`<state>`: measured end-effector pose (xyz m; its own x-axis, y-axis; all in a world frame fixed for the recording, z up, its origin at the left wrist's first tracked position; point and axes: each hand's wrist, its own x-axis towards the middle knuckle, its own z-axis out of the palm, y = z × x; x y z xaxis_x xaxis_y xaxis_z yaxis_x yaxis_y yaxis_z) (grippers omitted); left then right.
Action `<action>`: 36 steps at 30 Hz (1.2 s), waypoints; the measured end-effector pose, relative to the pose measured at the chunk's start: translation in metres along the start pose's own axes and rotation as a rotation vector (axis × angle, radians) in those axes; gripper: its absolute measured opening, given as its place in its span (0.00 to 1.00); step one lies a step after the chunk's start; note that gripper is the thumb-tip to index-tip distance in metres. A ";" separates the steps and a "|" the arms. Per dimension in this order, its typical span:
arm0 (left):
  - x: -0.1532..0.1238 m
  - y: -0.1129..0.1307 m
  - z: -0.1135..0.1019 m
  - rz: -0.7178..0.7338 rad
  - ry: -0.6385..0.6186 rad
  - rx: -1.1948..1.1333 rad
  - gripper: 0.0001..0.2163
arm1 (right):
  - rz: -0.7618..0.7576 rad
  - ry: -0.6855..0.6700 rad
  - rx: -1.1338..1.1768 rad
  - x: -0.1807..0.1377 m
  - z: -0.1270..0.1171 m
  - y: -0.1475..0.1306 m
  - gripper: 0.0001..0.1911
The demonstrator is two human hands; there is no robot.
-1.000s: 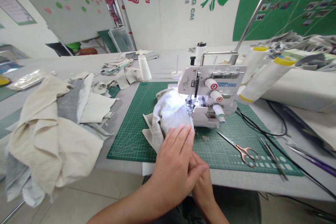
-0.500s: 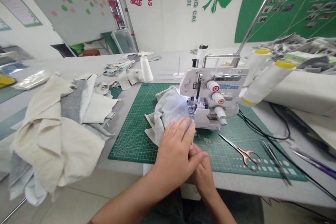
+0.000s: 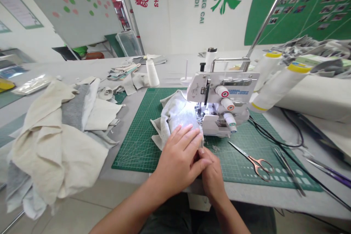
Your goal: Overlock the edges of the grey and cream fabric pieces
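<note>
A white overlock sewing machine (image 3: 196, 93) stands on a green cutting mat (image 3: 134, 135), its lamp lighting the needle area. Light grey fabric (image 3: 178, 111) lies bunched to the left of the machine, its right edge running back to the presser foot. My left hand (image 3: 179, 159) rests flat over the near part of the fabric, fingers stretched toward the machine. Just right of it and partly under its thumb, my right hand (image 3: 212, 172) pinches the fabric's near edge between thumb and fingers. Some fingers of my right hand are hidden.
Copper-handled scissors (image 3: 256, 162) and tweezers (image 3: 290, 172) lie right of my hands, near black cables (image 3: 274, 139). Purple-handled snips (image 3: 331, 172) are farther right. Cream and grey cloth (image 3: 60, 146) hangs over the table's left edge. Thread cones (image 3: 152, 73) stand around the machine.
My left hand has slid slightly left and toward me on the fabric. The right hand's pinch at the edge shows more now, a little higher. The fabric's right edge is more exposed.
</note>
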<state>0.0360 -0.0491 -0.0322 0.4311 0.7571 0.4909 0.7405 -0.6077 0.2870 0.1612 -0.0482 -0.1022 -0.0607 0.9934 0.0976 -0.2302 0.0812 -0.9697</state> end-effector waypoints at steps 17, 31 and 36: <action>-0.002 -0.028 -0.006 0.225 0.004 0.008 0.18 | -0.026 0.036 0.065 0.015 0.001 0.003 0.19; 0.009 -0.036 -0.011 0.189 -0.096 0.054 0.21 | -0.285 0.242 -0.203 -0.004 -0.001 0.004 0.07; 0.011 -0.039 -0.008 0.198 -0.083 0.060 0.20 | -0.422 0.157 -0.493 0.002 0.001 0.004 0.25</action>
<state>0.0079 -0.0190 -0.0316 0.6103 0.6429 0.4629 0.6655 -0.7330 0.1406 0.1592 -0.0461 -0.1055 0.0878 0.8651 0.4939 0.2704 0.4565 -0.8476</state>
